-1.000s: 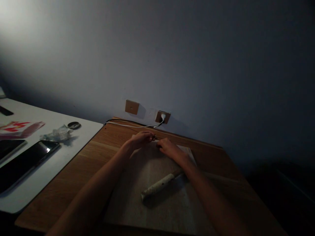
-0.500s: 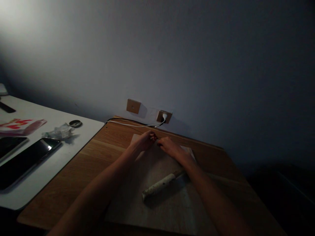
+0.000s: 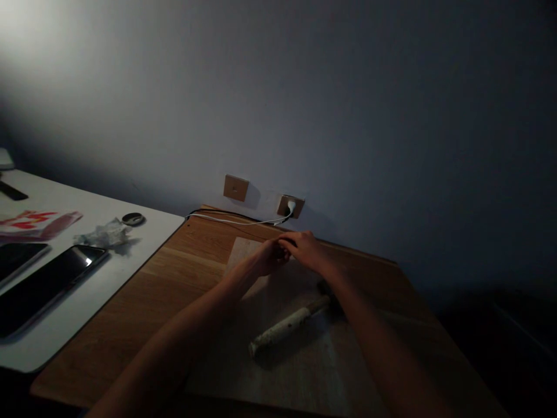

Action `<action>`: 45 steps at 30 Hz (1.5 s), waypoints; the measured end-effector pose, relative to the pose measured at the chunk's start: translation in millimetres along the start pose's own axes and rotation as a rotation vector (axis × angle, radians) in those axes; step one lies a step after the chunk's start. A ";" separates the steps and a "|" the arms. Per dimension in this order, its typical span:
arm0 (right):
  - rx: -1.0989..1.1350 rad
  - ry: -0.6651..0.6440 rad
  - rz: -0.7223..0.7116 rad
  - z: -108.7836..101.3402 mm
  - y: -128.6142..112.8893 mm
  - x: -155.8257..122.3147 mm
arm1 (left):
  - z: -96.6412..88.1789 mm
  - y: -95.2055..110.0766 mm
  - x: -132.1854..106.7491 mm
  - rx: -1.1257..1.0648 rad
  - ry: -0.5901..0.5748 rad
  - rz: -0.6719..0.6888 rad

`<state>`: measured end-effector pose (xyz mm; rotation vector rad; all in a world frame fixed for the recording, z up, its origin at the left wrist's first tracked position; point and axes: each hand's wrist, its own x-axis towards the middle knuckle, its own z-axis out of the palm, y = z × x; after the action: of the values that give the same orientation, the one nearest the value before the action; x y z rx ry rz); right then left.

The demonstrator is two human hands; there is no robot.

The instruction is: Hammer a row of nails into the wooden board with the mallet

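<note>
My left hand (image 3: 267, 259) and my right hand (image 3: 304, 248) meet fingertip to fingertip above the far edge of a pale board (image 3: 278, 360) on the wooden table (image 3: 174, 278). Both are curled in a pinch around something too small and dark to make out. A hammer (image 3: 285, 328) with a light, worn handle lies on the board under my right forearm, its dark head by my right wrist. The room is dim.
A white desk (image 3: 108, 278) adjoins on the left with dark tablets or phones (image 3: 43, 284), a crumpled wrapper (image 3: 104, 234), a small round lid (image 3: 133, 219) and a red-printed packet (image 3: 35, 223). Wall sockets (image 3: 290, 206) hold a white plug and cable (image 3: 235, 220).
Both hands have risen slightly and drawn closer together, the right now overlapping the left's fingertips. The hammer's dark head has come into view beside my right wrist.
</note>
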<state>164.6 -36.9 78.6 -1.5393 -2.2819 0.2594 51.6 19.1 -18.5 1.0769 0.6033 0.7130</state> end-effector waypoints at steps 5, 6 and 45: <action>0.073 0.181 0.039 -4.2 2.1 -14.1 | 1.9 -2.6 -4.0 0.397 0.039 0.067; 0.092 0.224 0.051 -5.0 2.6 -19.3 | 4.3 -2.4 -6.6 0.488 0.033 0.089; -0.449 0.232 0.372 72.2 44.1 -324.8 | -8.4 -11.4 -257.8 1.615 0.320 0.114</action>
<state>280.6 -315.2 -68.8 -2.0899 -1.9431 -0.3474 -115.3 -177.6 -7.5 2.4988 1.4924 0.3884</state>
